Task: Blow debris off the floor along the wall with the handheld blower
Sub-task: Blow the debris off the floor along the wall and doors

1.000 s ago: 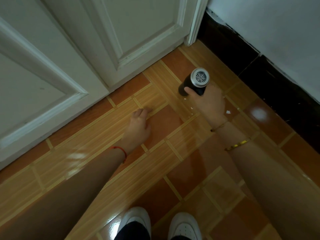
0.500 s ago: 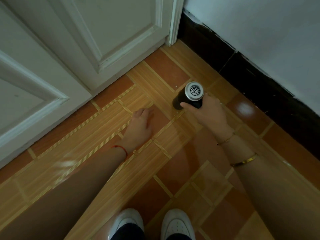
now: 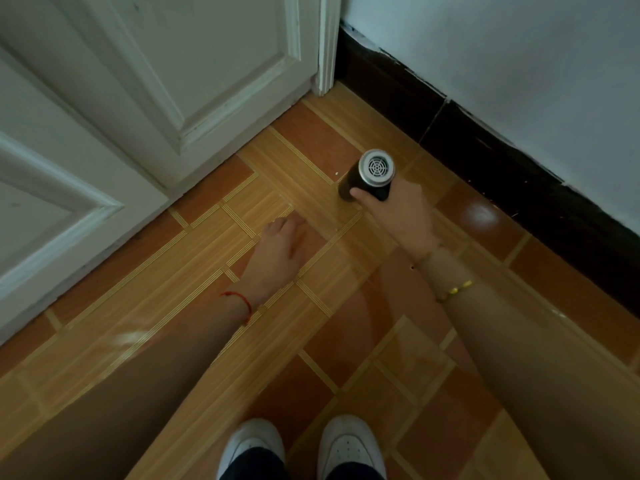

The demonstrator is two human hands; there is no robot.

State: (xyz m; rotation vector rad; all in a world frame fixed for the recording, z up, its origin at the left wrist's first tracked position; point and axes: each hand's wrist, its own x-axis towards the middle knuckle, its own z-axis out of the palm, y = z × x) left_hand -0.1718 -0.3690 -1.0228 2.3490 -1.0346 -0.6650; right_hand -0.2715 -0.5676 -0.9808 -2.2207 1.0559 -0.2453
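My right hand (image 3: 398, 213) grips a black handheld blower (image 3: 367, 176) with a silver grilled rear end facing up at me; its nozzle points down at the orange tiled floor (image 3: 207, 306) near the corner. A small white speck of debris (image 3: 336, 173) lies just left of the blower. My left hand (image 3: 278, 254) hangs over the tiles to the left with fingers loosely curled, holding nothing. A dark baseboard (image 3: 485, 157) runs along the white wall (image 3: 519, 64) on the right.
A white panelled door (image 3: 156, 81) and its frame (image 3: 325, 46) close the far side and meet the baseboard at the corner. My two white shoes (image 3: 301, 448) stand at the bottom edge.
The view has shifted so the corner sits further right. My right hand and the blower have drawn slightly away from the door, along the baseboard. My left hand keeps its pose.
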